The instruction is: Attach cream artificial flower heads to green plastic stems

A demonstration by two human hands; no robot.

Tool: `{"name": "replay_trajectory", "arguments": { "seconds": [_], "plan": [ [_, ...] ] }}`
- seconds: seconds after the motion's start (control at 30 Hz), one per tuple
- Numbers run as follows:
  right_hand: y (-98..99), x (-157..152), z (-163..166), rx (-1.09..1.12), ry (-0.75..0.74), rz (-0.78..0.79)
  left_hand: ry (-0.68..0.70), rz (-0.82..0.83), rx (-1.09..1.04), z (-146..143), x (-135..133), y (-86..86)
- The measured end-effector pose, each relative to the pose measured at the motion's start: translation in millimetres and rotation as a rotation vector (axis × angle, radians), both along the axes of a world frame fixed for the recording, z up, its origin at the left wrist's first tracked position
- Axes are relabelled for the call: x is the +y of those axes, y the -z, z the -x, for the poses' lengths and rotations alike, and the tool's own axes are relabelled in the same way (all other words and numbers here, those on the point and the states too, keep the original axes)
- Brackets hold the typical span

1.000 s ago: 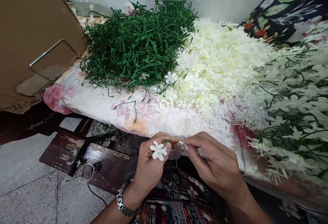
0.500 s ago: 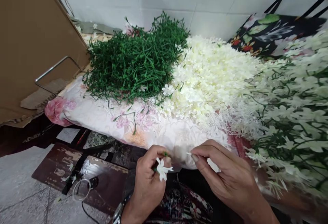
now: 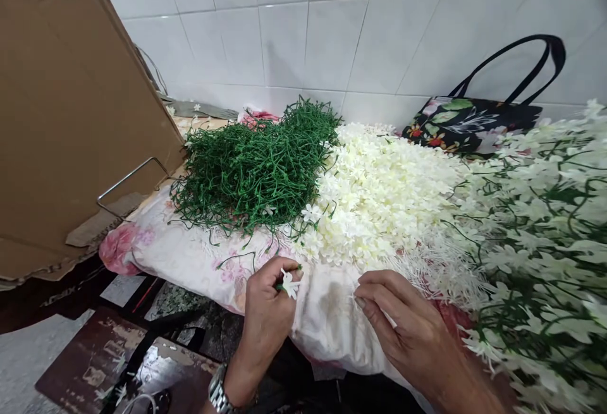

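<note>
My left hand [image 3: 271, 313] is closed around an artificial flower stem with a white blossom [image 3: 288, 284] on it. A green stem tip [image 3: 298, 267] pokes out between thumb and forefinger. Thumb and fingertips of my right hand [image 3: 403, 319] pinch a thin white stamen piece [image 3: 354, 295], small and hard to make out. Both hands hover over the front edge of the floral cloth [image 3: 327, 332], apart from each other. Beyond them lie a heap of green stems [image 3: 256, 174] and a heap of loose cream-white petals [image 3: 379, 196]. Thin white stamens [image 3: 429, 268] lie just past my right hand.
Assembled white flowers on stems [image 3: 545, 249] are piled at the right. A black floral bag [image 3: 469, 123] leans by the tiled wall [image 3: 332, 35]. A cardboard box [image 3: 80, 104] with a metal wire handle [image 3: 128, 180] rises at the left. A worn brown board [image 3: 95, 357] lies low at the left.
The camera view has tilted up, so the heaps sit lower and more wall shows. My left hand has turned slightly with the flower; my right hand keeps its pinch.
</note>
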State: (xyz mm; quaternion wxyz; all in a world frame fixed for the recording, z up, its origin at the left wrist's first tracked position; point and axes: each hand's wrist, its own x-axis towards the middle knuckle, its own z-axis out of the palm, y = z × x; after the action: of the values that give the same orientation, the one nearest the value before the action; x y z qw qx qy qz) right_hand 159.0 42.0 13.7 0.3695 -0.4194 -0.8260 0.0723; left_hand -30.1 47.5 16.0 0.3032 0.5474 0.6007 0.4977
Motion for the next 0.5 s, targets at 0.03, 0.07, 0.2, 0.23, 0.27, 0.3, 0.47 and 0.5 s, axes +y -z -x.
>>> {"name": "replay_trajectory", "arguments": {
  "seconds": [0.03, 0.07, 0.2, 0.23, 0.27, 0.3, 0.47, 0.5],
  "plan": [
    [0.8, 1.3, 0.3, 0.008, -0.005, -0.015, -0.004, -0.024, 0.032, 0.3, 6.1, 0.2],
    [1.3, 2.4, 0.6, 0.019, -0.008, -0.037, 0.002, -0.047, 0.065, 0.1, 12.0, 0.1],
    [1.5, 5.8, 0.5, 0.061, -0.021, -0.104, 0.084, -0.116, 0.29, -7.0, 30.7, -4.0],
    [1.3, 6.5, 0.2, 0.073, -0.027, -0.113, 0.099, -0.117, 0.365, -10.0, 34.0, -5.7],
    [1.1, 7.1, -0.1, 0.086, -0.033, -0.12, 0.106, -0.107, 0.438, -13.2, 36.7, -7.6],
    [1.1, 7.6, -0.5, 0.098, -0.037, -0.127, 0.111, -0.089, 0.506, -16.3, 38.9, -9.3],
    [3.4, 7.9, -1.3, 0.137, -0.039, -0.133, 0.098, -0.042, 0.66, -23.4, 43.2, -11.7],
    [3.8, 7.6, -1.3, 0.143, -0.036, -0.131, 0.091, -0.063, 0.637, -22.3, 42.4, -10.6]
  ]
}}
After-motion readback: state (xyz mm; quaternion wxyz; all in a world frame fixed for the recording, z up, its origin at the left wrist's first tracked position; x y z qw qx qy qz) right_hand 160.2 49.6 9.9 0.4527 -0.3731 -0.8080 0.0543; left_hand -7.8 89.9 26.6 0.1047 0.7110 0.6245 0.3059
